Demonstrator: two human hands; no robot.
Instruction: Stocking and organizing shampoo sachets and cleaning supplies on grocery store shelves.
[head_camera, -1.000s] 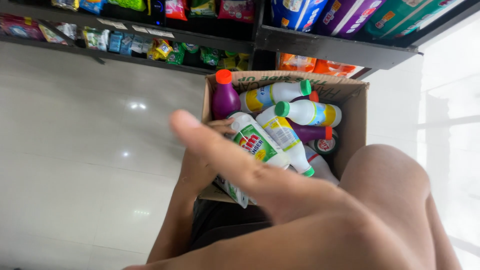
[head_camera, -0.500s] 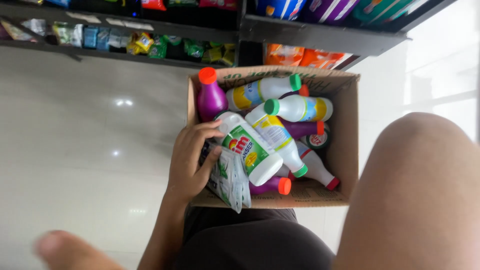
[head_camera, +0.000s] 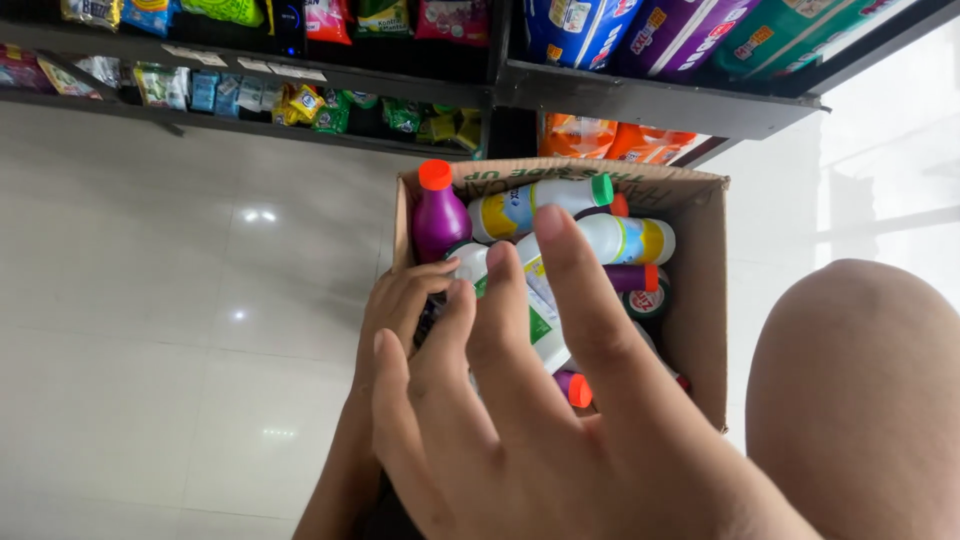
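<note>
While the left hand (head_camera: 400, 310) stayed gripping a white bottle (head_camera: 535, 315) in the box (head_camera: 705, 300), the right hand (head_camera: 540, 430) had risen empty, fingers spread, over it

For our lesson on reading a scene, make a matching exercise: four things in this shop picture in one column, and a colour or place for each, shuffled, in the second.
Column one:
1. purple bottle
2. white bottle
3. cardboard box
4. orange packets

Column two:
A. green cap
B. on the lowest shelf behind the box
C. orange cap, upright in the box's corner
D. stands on the floor, holding the bottles

Pairs: 1-C, 2-A, 3-D, 4-B
</note>
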